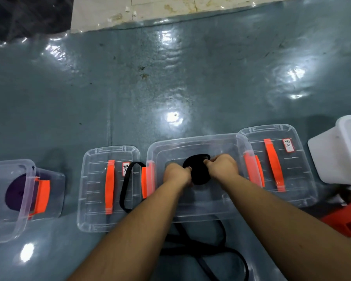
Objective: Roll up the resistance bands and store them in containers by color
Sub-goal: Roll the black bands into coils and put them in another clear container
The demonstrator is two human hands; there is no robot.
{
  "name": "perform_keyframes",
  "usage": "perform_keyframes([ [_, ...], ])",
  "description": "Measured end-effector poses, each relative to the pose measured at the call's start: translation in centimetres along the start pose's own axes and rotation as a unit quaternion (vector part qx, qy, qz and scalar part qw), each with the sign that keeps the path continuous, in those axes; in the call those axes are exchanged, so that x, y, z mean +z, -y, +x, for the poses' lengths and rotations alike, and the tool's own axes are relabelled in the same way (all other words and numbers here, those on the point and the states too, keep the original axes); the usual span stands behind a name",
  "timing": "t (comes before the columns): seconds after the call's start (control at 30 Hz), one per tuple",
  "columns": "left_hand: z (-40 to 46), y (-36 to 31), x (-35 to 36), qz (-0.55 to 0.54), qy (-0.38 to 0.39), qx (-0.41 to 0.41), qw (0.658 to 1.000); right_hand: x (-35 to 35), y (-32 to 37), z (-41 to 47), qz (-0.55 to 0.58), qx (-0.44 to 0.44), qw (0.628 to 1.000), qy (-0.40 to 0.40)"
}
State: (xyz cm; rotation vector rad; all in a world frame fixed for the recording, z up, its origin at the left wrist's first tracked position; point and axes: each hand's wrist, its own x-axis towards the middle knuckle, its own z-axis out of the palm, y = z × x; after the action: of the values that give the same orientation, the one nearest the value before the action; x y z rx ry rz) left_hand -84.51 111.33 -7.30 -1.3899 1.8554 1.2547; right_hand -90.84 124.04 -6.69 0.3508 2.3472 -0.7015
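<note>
A rolled black resistance band (197,171) is held over the open clear container (193,177) in the middle of the row. It is gripped on its left side by the left hand (177,175) and pinched on its right side by the curled fingers of the right hand (221,166). A loose black band (207,246) is seen trailing on the grey-green floor (170,88) near the person, under the forearms. 2 clear lids with orange handles are laid flat: the left lid (107,189), across which a black loop (128,185) is draped, and the right lid (276,165). At far left, a purple roll (16,193) is kept inside another clear container (12,199). A white tub (344,151) is placed at the right edge.
</note>
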Motion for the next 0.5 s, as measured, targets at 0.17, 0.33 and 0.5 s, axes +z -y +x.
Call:
perform_keyframes([
  [0.17, -1.2, -0.5, -0.5, -0.026, 0.032, -0.003, 0.999, -1.1, 0.5, -1.5, -0.048, -0.043, 0.997, 0.044],
  [0.33, -4.8, -0.6, -1.5, 0.020, 0.084, 0.063, 0.994, -2.7, 0.6, -4.6, -0.076, -0.090, 0.992, 0.048],
  [0.5, -10.1, -0.7, -2.7, 0.154, 0.021, 0.189, 0.969, -4.9, 0.1, -8.0, -0.090, -0.174, 0.979, 0.046],
])
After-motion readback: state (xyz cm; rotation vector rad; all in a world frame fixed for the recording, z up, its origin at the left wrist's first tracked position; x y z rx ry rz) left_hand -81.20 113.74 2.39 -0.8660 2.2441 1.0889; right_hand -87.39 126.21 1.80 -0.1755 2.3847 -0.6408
